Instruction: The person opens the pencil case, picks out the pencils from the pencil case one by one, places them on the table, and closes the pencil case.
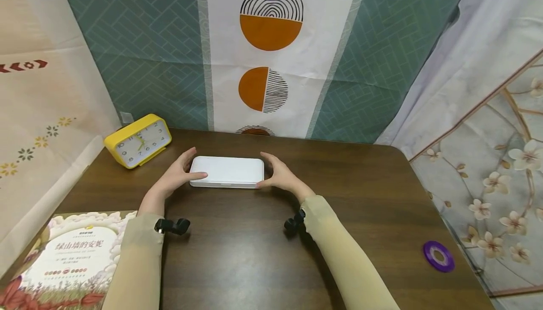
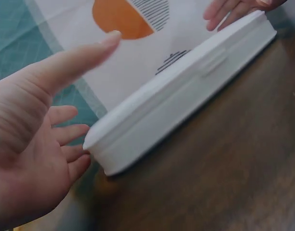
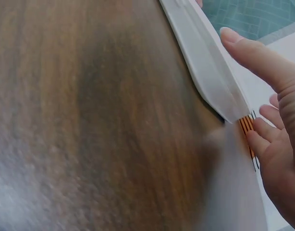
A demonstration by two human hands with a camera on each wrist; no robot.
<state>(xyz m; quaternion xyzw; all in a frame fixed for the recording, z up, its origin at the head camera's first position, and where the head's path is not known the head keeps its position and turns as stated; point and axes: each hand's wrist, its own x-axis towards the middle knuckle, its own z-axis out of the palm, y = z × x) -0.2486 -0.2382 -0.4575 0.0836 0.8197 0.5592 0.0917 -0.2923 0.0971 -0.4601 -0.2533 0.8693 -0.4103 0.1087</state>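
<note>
A flat white rectangular case (image 1: 227,171) lies closed on the table, long side toward me. A small clasp tab shows on its front edge in the left wrist view. My left hand (image 1: 173,178) is at its left end, fingers spread by the end and thumb held above the lid. The left wrist view shows the fingertips close to the case's corner; whether they touch is unclear. At the right end stands my right hand (image 1: 282,176), thumb near the front corner and fingers spread beside the end. Neither hand curls round the case.
A yellow alarm clock (image 1: 139,141) stands at the back left of the brown table (image 1: 237,248). A book with a flowery cover (image 1: 76,248) lies at the front left. Toward the right edge is a purple ring-shaped roll (image 1: 439,256). Patterned cloth (image 1: 280,55) hangs behind.
</note>
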